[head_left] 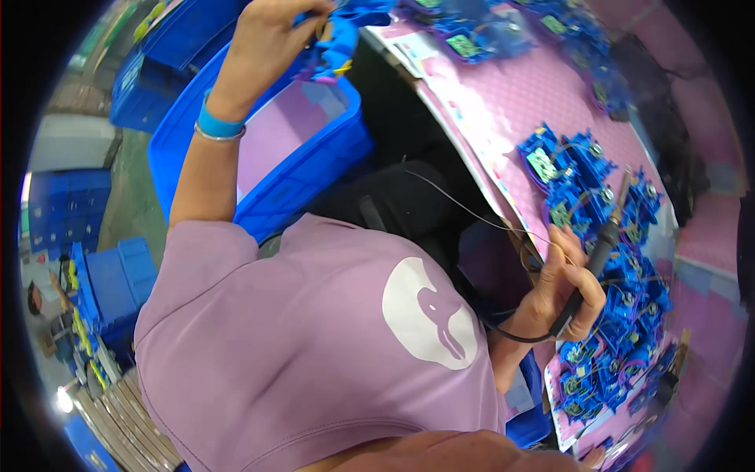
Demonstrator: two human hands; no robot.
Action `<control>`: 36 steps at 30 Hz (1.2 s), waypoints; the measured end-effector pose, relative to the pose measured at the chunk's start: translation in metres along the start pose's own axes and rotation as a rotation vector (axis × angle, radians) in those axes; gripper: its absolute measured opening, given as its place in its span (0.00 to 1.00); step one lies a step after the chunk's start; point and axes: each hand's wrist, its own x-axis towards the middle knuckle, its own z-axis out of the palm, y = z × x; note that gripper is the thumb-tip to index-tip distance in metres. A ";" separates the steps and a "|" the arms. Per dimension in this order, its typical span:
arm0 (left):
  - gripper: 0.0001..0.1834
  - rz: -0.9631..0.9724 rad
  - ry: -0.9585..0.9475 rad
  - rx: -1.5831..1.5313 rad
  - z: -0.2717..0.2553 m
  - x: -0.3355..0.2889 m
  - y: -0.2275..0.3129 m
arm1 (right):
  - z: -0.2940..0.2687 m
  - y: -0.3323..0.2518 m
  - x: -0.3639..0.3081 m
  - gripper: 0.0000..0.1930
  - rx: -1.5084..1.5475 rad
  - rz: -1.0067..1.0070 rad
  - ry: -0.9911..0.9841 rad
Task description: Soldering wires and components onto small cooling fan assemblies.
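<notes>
My left hand (pixel 271 35) is raised at the upper left, its fingers closed on a blue plastic assembly (pixel 338 47) with small purple and yellow bits. It hangs over the end of a large blue bin (pixel 303 153). At the right, my right hand (pixel 550 295) grips a soldering iron (pixel 604 250) by its dark handle, the metal tip pointing away from me. Pinched in the same hand is a thin solder wire (pixel 472 212), which curves off to the left. Beside the iron are several blue assemblies (pixel 578 173) with green circuit boards and wires.
A pink-covered worktable (pixel 503 102) runs along my right, with more blue assemblies (pixel 472 39) at its far end. Other blue crates (pixel 141 90) stand on the floor to the left. A cable (pixel 519 338) trails from the iron near my right wrist.
</notes>
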 end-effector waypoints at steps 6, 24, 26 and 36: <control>0.06 -0.335 -0.238 0.361 0.048 -0.154 -0.165 | 0.019 0.002 0.020 0.13 -0.104 -0.030 -0.048; 0.13 -0.662 -0.850 0.206 0.284 -0.312 -0.246 | 0.073 0.011 0.049 0.10 -0.225 -0.094 -0.266; 0.15 -0.825 -0.850 0.065 0.255 -0.292 -0.243 | 0.079 0.011 0.054 0.09 -0.258 -0.136 -0.254; 0.07 -0.188 0.298 -0.401 0.103 -0.047 -0.085 | 0.075 0.006 0.039 0.11 -0.147 -0.033 -0.200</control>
